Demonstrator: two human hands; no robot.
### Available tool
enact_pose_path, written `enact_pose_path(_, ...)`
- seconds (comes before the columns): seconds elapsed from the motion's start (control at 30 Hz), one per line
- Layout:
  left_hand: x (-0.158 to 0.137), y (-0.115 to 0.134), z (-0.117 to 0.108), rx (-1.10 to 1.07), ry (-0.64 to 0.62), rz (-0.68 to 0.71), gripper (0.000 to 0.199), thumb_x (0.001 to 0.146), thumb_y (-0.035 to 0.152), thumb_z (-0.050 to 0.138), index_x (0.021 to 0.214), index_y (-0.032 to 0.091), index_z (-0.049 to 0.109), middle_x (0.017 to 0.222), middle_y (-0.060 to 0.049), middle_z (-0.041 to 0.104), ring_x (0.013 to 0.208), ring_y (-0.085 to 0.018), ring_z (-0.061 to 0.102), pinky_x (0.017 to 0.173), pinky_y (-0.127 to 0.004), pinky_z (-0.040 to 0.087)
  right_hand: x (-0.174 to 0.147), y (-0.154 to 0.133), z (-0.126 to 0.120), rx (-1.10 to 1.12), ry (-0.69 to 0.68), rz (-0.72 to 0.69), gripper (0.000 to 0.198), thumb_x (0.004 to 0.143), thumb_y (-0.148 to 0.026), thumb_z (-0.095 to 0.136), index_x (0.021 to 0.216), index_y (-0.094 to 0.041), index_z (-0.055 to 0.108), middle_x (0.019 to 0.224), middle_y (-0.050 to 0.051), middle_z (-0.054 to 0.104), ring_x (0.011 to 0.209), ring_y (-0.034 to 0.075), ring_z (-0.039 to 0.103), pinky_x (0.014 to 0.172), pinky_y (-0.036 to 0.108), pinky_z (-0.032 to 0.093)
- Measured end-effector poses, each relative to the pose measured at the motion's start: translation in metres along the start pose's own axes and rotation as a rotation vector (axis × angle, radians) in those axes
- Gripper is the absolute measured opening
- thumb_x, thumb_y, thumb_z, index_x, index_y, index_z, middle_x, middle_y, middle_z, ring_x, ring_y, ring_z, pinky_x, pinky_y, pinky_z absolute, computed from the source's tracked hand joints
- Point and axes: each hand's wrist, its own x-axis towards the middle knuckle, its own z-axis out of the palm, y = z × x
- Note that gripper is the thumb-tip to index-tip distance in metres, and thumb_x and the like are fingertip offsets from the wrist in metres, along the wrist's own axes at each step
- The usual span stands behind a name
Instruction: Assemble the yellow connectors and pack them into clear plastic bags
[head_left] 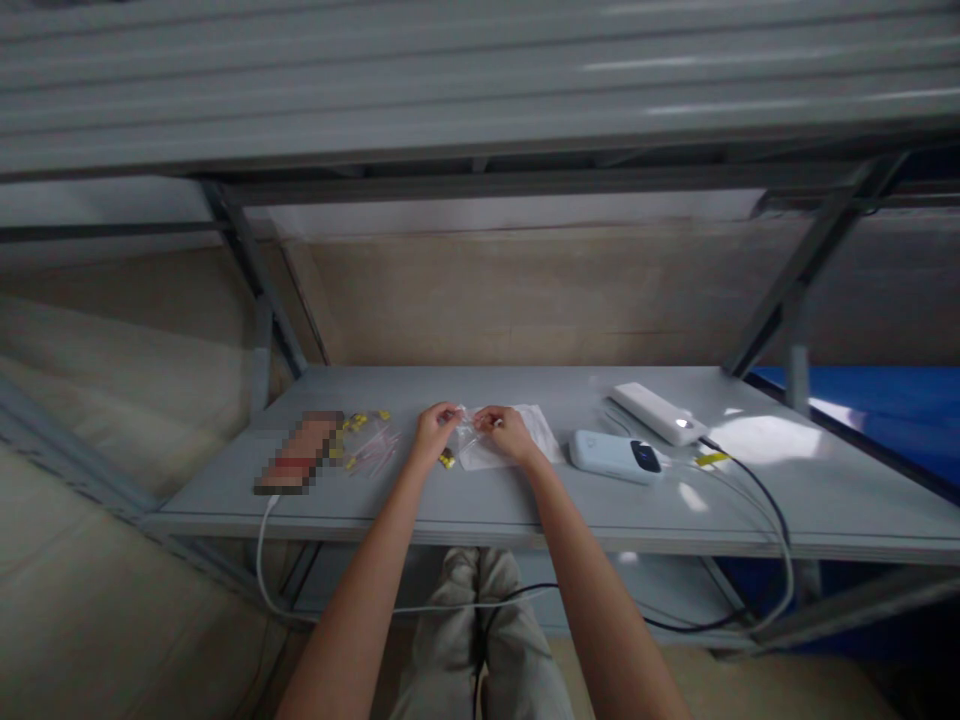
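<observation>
My left hand (439, 425) and my right hand (504, 428) meet over the middle of the grey shelf, both with fingers pinched. Between the fingertips is a small clear plastic bag (471, 418) with a hint of pink; its details are blurred. Beneath it and partly under my right hand lies a white translucent sheet or bag (541, 428). A small dark and yellow piece (447, 459) rests beside my left wrist. To the left, several clear plastic bags with pink edges (375, 452) are spread out, with small yellow pieces (360, 422) around them.
A phone-like device (301, 452), blurred out, lies at the left with a white cable (261, 545). On the right are a pale blue power bank (607, 456), a white power bank (656, 412) and looping cables (780, 530). A ridged metal shelf (480, 80) hangs overhead.
</observation>
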Motion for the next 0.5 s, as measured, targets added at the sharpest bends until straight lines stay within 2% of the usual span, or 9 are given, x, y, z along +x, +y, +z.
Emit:
enact_pose_path(0.1,-0.0004,0.0006,0.0008,-0.032,-0.054,0.015,0.012,0.071,0.026,0.059,0.073,0.015,0.063,0.073,-0.003,0.065,0.07,-0.014,0.057,0.068,-0.023,0.042,-0.0005,0.0006,0.0019,-0.012,-0.001,-0.014,0.017,0.067,-0.013,0.05,0.074,-0.014,0.065,0.064,0.001,0.063,0.06,0.011,0.053,0.06,0.021,0.038)
enact_pose_path(0.27,-0.001,0.0022,-0.0008,-0.031,-0.068,0.045,0.009,0.07,0.021,0.058,0.071,0.015,0.063,0.075,-0.003,0.066,0.073,-0.014,0.058,0.07,-0.024,0.042,-0.0008,0.0031,0.0061,-0.027,-0.001,-0.043,0.018,0.072,-0.029,0.052,0.069,-0.014,0.062,0.063,0.002,0.061,0.059,0.011,0.05,0.057,0.021,0.035)
enact_pose_path(0.5,-0.0015,0.0036,0.0006,-0.047,-0.097,0.078,0.015,0.073,0.028,0.054,0.071,0.016,0.062,0.072,-0.002,0.064,0.071,-0.014,0.056,0.069,-0.024,0.041,0.001,0.0061,0.0052,-0.071,0.008,-0.054,0.021,0.072,-0.031,0.052,0.072,-0.014,0.064,0.058,0.0,0.057,0.054,0.011,0.045,0.052,0.021,0.03)
